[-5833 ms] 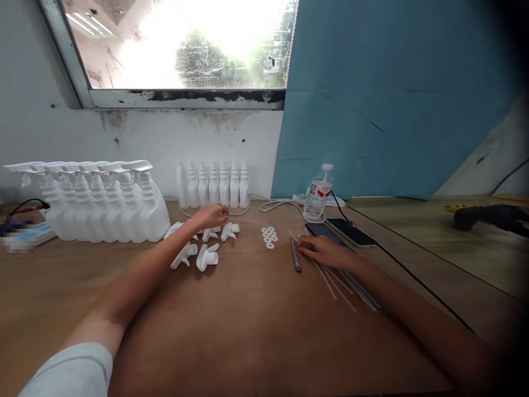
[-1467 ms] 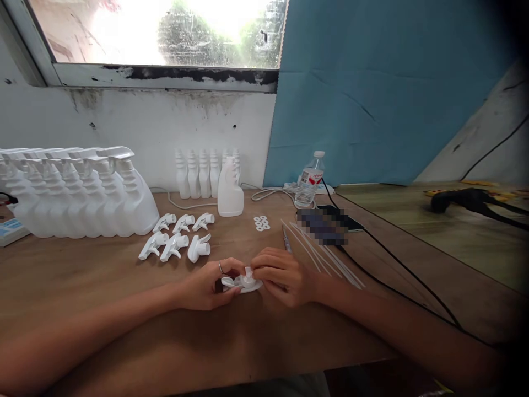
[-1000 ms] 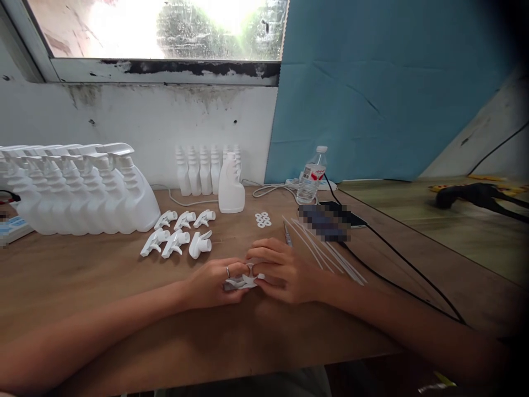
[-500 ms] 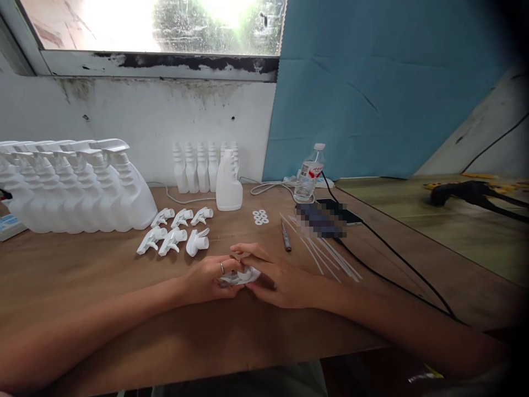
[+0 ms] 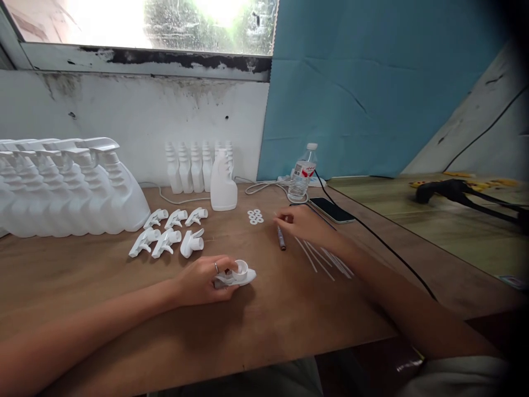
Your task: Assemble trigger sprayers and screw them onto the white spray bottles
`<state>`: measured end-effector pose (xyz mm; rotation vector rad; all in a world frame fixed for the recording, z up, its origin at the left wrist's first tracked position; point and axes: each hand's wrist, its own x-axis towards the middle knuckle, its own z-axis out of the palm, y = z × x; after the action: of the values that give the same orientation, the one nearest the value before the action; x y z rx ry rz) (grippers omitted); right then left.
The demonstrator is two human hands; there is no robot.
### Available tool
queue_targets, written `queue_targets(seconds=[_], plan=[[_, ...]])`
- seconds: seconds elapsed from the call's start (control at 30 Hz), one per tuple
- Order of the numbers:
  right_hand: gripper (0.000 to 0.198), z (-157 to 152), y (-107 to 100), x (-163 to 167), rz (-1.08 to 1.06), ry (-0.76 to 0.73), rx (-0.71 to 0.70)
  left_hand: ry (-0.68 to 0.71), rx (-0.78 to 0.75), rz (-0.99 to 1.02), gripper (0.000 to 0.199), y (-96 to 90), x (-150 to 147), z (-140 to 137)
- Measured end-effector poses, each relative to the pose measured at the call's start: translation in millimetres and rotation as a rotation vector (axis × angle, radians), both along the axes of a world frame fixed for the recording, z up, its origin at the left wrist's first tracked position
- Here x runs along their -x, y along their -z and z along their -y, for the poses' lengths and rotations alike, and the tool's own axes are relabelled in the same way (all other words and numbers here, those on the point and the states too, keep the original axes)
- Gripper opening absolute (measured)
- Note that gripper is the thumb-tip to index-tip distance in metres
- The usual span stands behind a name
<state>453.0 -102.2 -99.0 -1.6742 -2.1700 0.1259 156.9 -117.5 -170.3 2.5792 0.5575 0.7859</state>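
Observation:
A white trigger spray head [image 5: 248, 277] is gripped between the thumb and fingers of my left hand [image 5: 210, 279], its round collar facing up just above the table. Over the upper ends of several thin white tubes [image 5: 328, 256] is my right hand [image 5: 303, 223], its thumb and fingertips drawn together. Whether a tube is pinched in them I cannot tell. A marker pen [image 5: 281, 240] lies just below those fingertips. Several small white ring washers [image 5: 255, 216] lie to their left. More trigger spray heads [image 5: 166, 243] rest in two rows beyond my left hand.
Large white spray bottles [image 5: 128, 193] line the left side. Smaller white bottles [image 5: 185, 171] and one broader bottle [image 5: 223, 187] stand by the wall. A water bottle [image 5: 303, 173], a phone [image 5: 332, 210] and a black cable [image 5: 384, 253] are at the right.
My right hand has left the spray head and moved right and away from me to the tubes. My left hand keeps hold of the spray head, whose collar now shows.

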Motion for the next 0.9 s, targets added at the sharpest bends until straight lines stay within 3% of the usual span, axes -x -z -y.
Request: queue_targets(seconds=[0.03,0.1,0.2,0.37,0.6,0.77,0.83,0.9], plan=[[0.023,-8,0,-12,0.126,0.103,0.093,-0.001,-0.002,0.003,0.024,0.4,0,0],[0.020,-19,2,-31,0.200,0.165,0.188,-0.002,-0.015,0.012,0.024,0.6,0,0],[0.021,-26,7,-45,0.232,0.180,0.325,-0.003,-0.031,0.013,0.024,-0.2,0,1],[0.022,-27,14,-40,0.266,0.208,0.500,0.034,-0.069,0.014,0.022,-3.0,-2,0],[0.014,-25,18,-18,0.321,0.333,0.426,0.035,-0.107,0.002,0.023,-2.3,0,1],[0.018,-12,-1,-7,0.239,0.375,0.317,0.024,-0.103,-0.006,0.024,-0.4,1,0],[0.017,-5,-10,-3,0.045,0.292,0.272,0.024,-0.103,-0.004,0.025,0.2,1,0],[0.013,3,-17,2,-0.318,0.096,0.267,0.024,-0.108,-0.004,0.026,0.4,1,-1]])
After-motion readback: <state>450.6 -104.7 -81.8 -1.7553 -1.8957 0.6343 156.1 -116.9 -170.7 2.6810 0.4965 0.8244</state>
